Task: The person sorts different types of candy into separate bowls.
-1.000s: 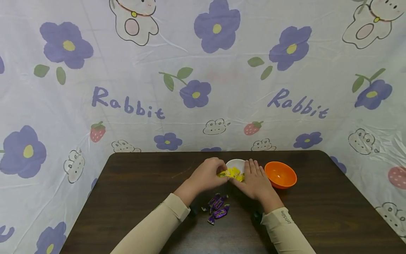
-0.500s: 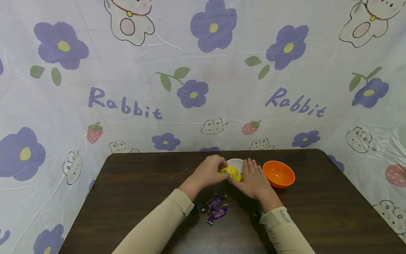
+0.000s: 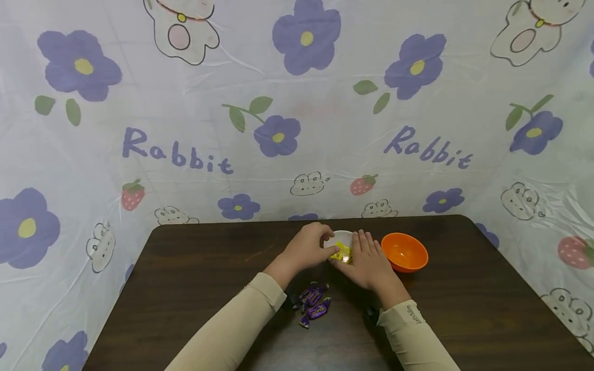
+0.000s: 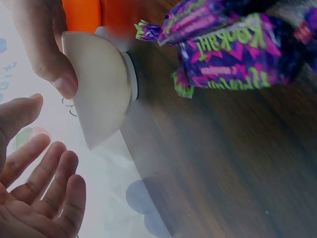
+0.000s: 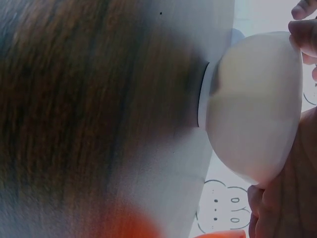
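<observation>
The bowl point(image 3: 340, 236), low and right of centre in the head view, looks light, stiff and smooth, probably best held by its rim, where the right hand point(image 3: 369, 264) rests straight-fingered while the left hand point(image 3: 306, 248), loosely spread, holds nothing near the yellow sweets point(image 3: 342, 253).

Across the frame's lower half we see the worktop point(image 3: 209, 268), a cloth point(image 3: 334, 129) behind it. Right of centre, a bowl point(image 3: 340, 236) with candies point(image 3: 342, 253) in it stands between the left hand point(image 3: 307, 246) and right hand point(image 3: 369, 264); rightward we find a second bowl point(image 3: 405, 264), and before the first, loose sweets point(image 3: 317, 310).
</observation>
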A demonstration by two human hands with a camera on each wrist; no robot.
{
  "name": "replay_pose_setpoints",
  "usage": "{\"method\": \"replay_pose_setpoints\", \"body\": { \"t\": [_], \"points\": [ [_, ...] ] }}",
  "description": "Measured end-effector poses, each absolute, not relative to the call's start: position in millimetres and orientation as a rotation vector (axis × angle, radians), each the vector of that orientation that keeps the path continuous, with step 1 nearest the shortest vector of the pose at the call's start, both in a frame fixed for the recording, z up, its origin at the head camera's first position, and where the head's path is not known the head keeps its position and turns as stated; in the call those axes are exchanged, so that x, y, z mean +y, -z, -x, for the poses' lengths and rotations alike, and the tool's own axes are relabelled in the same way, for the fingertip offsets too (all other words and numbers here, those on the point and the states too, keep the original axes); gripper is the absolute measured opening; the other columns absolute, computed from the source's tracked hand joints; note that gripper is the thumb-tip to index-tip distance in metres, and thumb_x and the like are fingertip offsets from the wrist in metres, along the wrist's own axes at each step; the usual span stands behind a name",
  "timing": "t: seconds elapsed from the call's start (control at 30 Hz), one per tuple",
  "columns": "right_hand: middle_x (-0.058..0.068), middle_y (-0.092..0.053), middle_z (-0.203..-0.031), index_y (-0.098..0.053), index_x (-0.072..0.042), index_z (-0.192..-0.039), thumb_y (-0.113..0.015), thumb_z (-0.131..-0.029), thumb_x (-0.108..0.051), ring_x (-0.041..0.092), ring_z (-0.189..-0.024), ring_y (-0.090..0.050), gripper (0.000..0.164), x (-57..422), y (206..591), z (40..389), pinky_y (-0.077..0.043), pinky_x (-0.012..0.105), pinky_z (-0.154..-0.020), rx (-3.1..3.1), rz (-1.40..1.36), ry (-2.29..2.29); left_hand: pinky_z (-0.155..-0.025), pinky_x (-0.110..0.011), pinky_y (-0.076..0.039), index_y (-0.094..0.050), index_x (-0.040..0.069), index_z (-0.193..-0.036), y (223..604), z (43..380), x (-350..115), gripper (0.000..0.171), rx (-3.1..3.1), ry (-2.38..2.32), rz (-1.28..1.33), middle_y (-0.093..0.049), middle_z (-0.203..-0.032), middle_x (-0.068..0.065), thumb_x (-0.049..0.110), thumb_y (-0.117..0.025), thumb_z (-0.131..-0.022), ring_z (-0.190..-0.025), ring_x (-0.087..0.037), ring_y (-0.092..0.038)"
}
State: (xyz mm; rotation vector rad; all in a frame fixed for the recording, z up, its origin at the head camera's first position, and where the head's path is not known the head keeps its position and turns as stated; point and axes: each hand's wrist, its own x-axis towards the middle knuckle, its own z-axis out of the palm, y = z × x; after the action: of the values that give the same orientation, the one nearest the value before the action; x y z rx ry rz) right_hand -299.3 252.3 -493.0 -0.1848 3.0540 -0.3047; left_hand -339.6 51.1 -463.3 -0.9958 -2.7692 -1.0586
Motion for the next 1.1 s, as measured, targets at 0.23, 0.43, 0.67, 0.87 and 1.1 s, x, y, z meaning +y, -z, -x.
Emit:
{"method": "replay_pose_setpoints", "body": {
  "t": [0.23,0.43,0.67,0.87,1.1],
  "points": [
    [0.031,-0.014,-0.174,-0.017,0.009,-0.165,-0.037,-0.1,-0.08,0.049,-0.163,-0.013,0.113,252.8,493.8,297.8,-0.011,0.062,-0.132,3.071,0.199,0.316,-0.091,-0.041,-0.056,-0.072,0.002,-0.127,464.6,336.2,41.7,0.037,-2.774,1.059,0.993,-0.072,-0.115,-0.016,0.027,-0.075,-0.1,-0.101,-0.028,-0.067],
    [0.031,-0.015,-0.174,-0.018,0.01,-0.165,-0.039,-0.099,-0.08,0.05,-0.162,-0.014,0.113,252.7,495.0,296.8,-0.011,0.062,-0.131,3.057,0.202,0.301,-0.094,-0.038,-0.058,-0.074,0.007,-0.123,465.8,328.9,33.6,0.033,-2.794,1.044,0.969,-0.073,-0.115,-0.01,0.028,-0.078,-0.098,-0.102,-0.022,-0.067],
    [0.03,-0.014,-0.175,-0.015,0.009,-0.166,-0.035,-0.097,-0.084,0.048,-0.163,-0.012,0.117,251.8,490.9,306.5,-0.009,0.061,-0.132,3.061,0.22,0.285,-0.098,-0.042,-0.058,-0.074,0.005,-0.121,454.2,324.3,19.3,0.032,-2.776,1.053,0.965,-0.072,-0.116,-0.011,0.026,-0.079,-0.097,-0.107,-0.024,-0.068],
    [0.031,-0.015,-0.174,-0.017,0.011,-0.165,-0.038,-0.099,-0.08,0.05,-0.162,-0.012,0.114,250.1,487.0,300.6,-0.01,0.062,-0.132,3.06,0.212,0.288,-0.098,-0.043,-0.058,-0.075,0.003,-0.12,455.8,319.9,11.9,0.033,-2.761,1.038,0.997,-0.072,-0.114,-0.01,0.026,-0.079,-0.097,-0.106,-0.024,-0.068],
    [0.032,-0.015,-0.174,-0.017,0.011,-0.164,-0.04,-0.099,-0.079,0.05,-0.163,-0.011,0.114,250.7,488.1,297.3,-0.009,0.061,-0.132,3.057,0.206,0.31,-0.097,-0.042,-0.058,-0.074,0.005,-0.122,459.9,309.3,2.3,0.035,-2.765,1.009,1.034,-0.071,-0.115,-0.012,0.029,-0.078,-0.097,-0.107,-0.026,-0.068]
  ]
}}
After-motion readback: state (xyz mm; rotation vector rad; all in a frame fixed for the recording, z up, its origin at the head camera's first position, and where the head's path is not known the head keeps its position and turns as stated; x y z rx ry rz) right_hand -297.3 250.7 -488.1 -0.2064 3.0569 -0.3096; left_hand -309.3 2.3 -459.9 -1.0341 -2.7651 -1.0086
